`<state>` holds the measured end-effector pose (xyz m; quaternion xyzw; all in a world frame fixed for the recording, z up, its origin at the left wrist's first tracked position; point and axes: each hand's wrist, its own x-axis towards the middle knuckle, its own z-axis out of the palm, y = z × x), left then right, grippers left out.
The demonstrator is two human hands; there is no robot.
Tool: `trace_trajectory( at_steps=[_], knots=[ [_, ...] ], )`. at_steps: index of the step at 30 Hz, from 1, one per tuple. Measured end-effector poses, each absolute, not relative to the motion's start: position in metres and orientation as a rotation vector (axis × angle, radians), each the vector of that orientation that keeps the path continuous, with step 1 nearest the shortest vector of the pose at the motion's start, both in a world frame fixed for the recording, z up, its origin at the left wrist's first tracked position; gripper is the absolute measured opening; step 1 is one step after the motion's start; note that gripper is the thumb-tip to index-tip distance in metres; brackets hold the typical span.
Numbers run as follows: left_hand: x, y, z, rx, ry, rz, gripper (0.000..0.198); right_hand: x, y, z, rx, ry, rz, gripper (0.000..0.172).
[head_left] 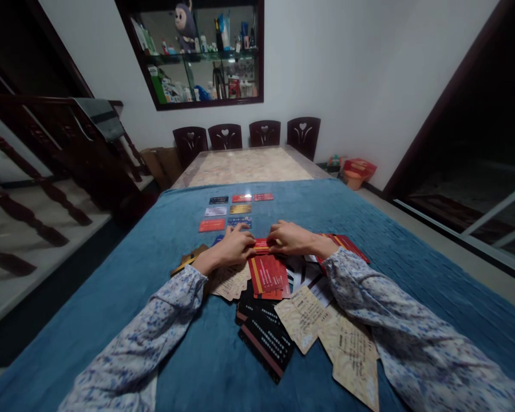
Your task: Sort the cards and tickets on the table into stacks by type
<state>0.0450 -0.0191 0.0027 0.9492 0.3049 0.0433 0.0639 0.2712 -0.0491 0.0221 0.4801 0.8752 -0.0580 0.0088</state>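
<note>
Between my two hands lies a small stack of red cards (261, 245), with fingers closed on its two ends. My left hand (235, 245) grips its left end, and my right hand (288, 236) grips its right end. Just below the stack are loose red cards with a yellow stripe (266, 273). Nearer to me lie black cards (268, 340) and beige printed cards (304, 317). More beige cards (229, 280) stick out under my left wrist. Another group of red cards (349, 246) is partly hidden by my right wrist.
Beyond my hands several cards lie in rows on the blue cloth (163, 320), among them a black card (218, 200), a gold card (240, 209) and a red card (212, 225). Past the cloth is bare marble tabletop (249, 165), with dark chairs (265, 133) behind it.
</note>
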Motion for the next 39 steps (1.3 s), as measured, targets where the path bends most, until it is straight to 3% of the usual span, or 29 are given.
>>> trace_trajectory(
  at_steps=[10, 17, 23, 39],
  knots=[
    [0.044, -0.016, 0.007, 2.947, 0.743, 0.124, 0.021, 0.281, -0.041, 0.014, 1.379, 2.842, -0.172, 0.021],
    [0.044, -0.018, 0.012, 2.986, 0.659, 0.178, 0.028, 0.286, -0.039, 0.017, 1.287, 2.887, -0.169, 0.023],
    [0.046, -0.012, 0.008, 2.999, 0.625, 0.376, 0.029, 0.288, -0.039, 0.021, 1.244, 2.964, -0.159, 0.025],
    [0.04, 0.001, -0.005, 2.904, 0.841, 0.61, 0.039, 0.276, -0.047, 0.021, 1.794, 2.847, -0.077, 0.027]
  ],
)
